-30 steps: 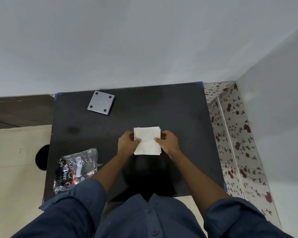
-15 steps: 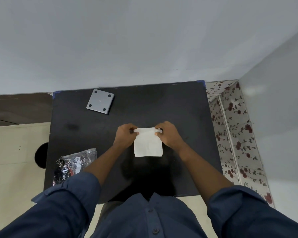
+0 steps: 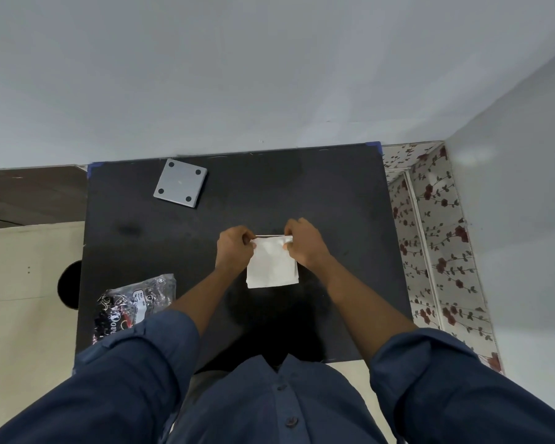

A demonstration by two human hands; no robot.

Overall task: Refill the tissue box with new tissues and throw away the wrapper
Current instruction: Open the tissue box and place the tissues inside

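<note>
A white stack of folded tissues lies in the middle of the black table. My left hand pinches its far left corner and my right hand pinches its far right corner, lifting the far edge slightly. A crumpled clear plastic wrapper with dark print rests at the table's near left, partly hidden by my left sleeve. A flat grey square piece with four dark dots lies at the far left of the table. I cannot tell whether it is part of the tissue box.
A white wall stands right behind the table and another on the right. A strip with a red flower pattern runs along the table's right side. A dark round hole shows in the beige surface to the left.
Both hands have slid from the sides of the tissue stack up to its far corners and now pinch the far edge. The wrapper and grey square have not moved.
</note>
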